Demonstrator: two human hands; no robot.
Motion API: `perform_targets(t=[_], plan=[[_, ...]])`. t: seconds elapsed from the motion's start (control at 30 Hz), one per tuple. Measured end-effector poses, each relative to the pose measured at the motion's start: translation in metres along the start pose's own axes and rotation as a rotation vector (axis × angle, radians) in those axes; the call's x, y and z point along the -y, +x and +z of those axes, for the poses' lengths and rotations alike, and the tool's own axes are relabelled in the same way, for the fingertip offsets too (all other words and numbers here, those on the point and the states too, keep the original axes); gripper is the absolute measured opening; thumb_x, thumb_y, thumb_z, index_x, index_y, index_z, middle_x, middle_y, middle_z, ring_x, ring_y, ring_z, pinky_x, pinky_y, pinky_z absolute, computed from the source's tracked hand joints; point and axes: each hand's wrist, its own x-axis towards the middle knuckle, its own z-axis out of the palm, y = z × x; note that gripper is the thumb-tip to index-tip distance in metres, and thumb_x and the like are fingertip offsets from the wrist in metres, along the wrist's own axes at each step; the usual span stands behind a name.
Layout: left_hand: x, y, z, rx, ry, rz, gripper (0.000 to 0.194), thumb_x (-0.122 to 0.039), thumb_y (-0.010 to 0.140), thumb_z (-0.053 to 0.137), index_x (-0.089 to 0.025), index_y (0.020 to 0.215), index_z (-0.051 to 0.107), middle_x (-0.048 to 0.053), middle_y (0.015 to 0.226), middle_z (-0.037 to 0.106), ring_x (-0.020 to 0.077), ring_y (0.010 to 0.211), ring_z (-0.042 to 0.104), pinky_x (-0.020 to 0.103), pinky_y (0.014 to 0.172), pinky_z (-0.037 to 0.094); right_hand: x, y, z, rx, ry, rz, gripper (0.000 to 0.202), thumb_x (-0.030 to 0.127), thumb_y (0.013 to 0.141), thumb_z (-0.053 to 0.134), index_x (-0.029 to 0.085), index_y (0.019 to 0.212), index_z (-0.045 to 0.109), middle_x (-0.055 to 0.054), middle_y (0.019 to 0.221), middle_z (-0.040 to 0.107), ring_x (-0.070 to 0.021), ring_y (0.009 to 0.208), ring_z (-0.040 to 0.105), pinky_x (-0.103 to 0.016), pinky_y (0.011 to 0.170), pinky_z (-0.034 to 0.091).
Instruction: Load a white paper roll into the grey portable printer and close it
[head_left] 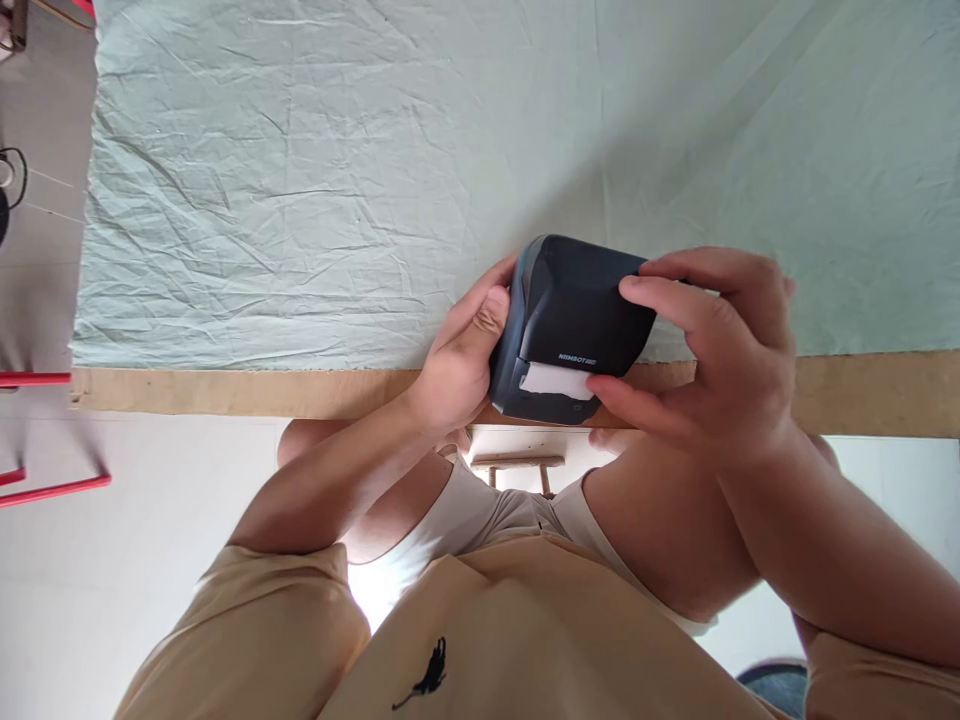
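Note:
A black label printer (589, 305) marked NIIMBOT is held tilted above the table's front edge. A white paper label (556, 381) shows at its slot, below the lid. My left hand (469, 355) is closed around the printer's left side, with its thumb along the casing and its other fingers partly hidden behind. My right hand (720, 345) is at the printer's right side. Its thumb tip touches the right end of the label, and the fingertips rest on the lid's right edge.
A wrinkled pale green cloth (300, 180) covers the table, leaving a bare wooden edge (247, 392) at the front. Red metal bars (56, 492) and a dark cable (21, 175) are off to the left. My legs are under the table edge, above a wooden rung (517, 462).

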Motion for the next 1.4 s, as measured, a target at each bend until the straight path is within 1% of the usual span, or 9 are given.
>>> perform_targets(t=[0.1,0.17,0.33,0.47,0.63,0.77,0.87,1.17,1.4], plan=[[0.001,0.000,0.000,-0.011,-0.008,0.030,0.039,-0.060,0.116,0.087,-0.023,0.127,0.090,0.008,0.143,0.097,0.0370,0.167,0.080,0.053,0.156,0.053,0.002,0.001,0.001,-0.094,-0.041,0.008,0.054,0.048,0.113,0.092,0.036,0.164,0.075,-0.011,0.138,0.085,-0.0378,0.115,0.085,-0.054,0.094,0.066],[0.002,0.000,-0.002,0.014,-0.021,0.029,0.043,-0.065,0.119,0.082,-0.024,0.128,0.091,0.007,0.145,0.097,0.0375,0.174,0.077,0.053,0.156,0.052,0.004,0.004,0.002,-0.182,-0.025,-0.008,0.038,0.046,0.112,0.094,0.034,0.146,0.081,-0.007,0.112,0.082,-0.0312,0.094,0.080,-0.049,0.079,0.062],[0.003,-0.001,-0.009,0.156,0.105,0.053,0.063,-0.084,0.112,0.089,-0.027,0.139,0.089,0.008,0.161,0.092,0.0405,0.174,0.077,0.054,0.150,0.059,0.006,0.003,0.000,-0.181,0.198,0.031,0.006,0.032,0.118,0.089,0.037,0.120,0.085,0.014,0.059,0.052,-0.0110,0.043,0.039,-0.031,0.048,0.044],[0.007,0.000,-0.015,0.176,0.194,0.090,0.060,-0.081,0.113,0.088,-0.030,0.146,0.086,0.008,0.162,0.090,0.0426,0.170,0.079,0.058,0.147,0.063,0.008,-0.009,0.004,-0.290,0.264,0.199,0.016,0.052,0.124,0.078,0.040,0.118,0.087,0.008,0.067,0.077,-0.0136,0.039,0.052,-0.031,0.039,0.045],[0.011,0.000,-0.017,0.174,0.232,0.108,0.064,-0.086,0.115,0.080,-0.031,0.148,0.085,0.009,0.160,0.091,0.0436,0.166,0.081,0.061,0.144,0.067,0.012,-0.010,-0.001,-0.248,0.374,0.376,0.015,0.047,0.122,0.072,0.045,0.125,0.087,-0.003,0.120,0.098,-0.0232,0.066,0.083,-0.040,0.044,0.053],[0.010,-0.002,-0.020,0.218,0.267,0.131,0.072,-0.086,0.115,0.080,-0.029,0.158,0.084,0.012,0.164,0.089,0.0446,0.165,0.081,0.060,0.144,0.066,0.015,0.004,-0.008,-0.191,0.220,0.235,0.025,0.019,0.114,0.077,0.041,0.105,0.084,0.006,0.088,0.089,-0.0170,0.053,0.069,-0.038,0.049,0.051],[0.011,-0.003,-0.024,0.292,0.280,0.147,0.072,-0.084,0.118,0.078,-0.027,0.161,0.083,0.013,0.165,0.089,0.0435,0.162,0.081,0.056,0.140,0.067,0.019,0.011,-0.007,-0.151,0.091,0.129,0.030,0.011,0.112,0.080,0.040,0.110,0.086,0.010,0.087,0.089,-0.0138,0.053,0.065,-0.036,0.050,0.045],[0.012,0.002,-0.027,0.363,0.314,0.144,0.081,-0.094,0.111,0.081,-0.026,0.155,0.085,0.016,0.168,0.088,0.0446,0.161,0.080,0.055,0.139,0.066,0.022,0.003,-0.009,0.042,0.057,0.147,0.025,0.023,0.115,0.079,0.033,0.137,0.083,0.006,0.093,0.091,-0.0155,0.063,0.074,-0.034,0.054,0.046],[0.011,0.002,-0.029,0.381,0.313,0.136,0.077,-0.091,0.112,0.081,-0.027,0.156,0.084,0.014,0.171,0.087,0.0432,0.163,0.079,0.056,0.139,0.065,0.019,0.013,-0.019,0.105,0.103,0.163,0.037,0.027,0.100,0.087,0.037,0.136,0.086,0.011,0.079,0.083,-0.0134,0.051,0.066,-0.029,0.050,0.047]])
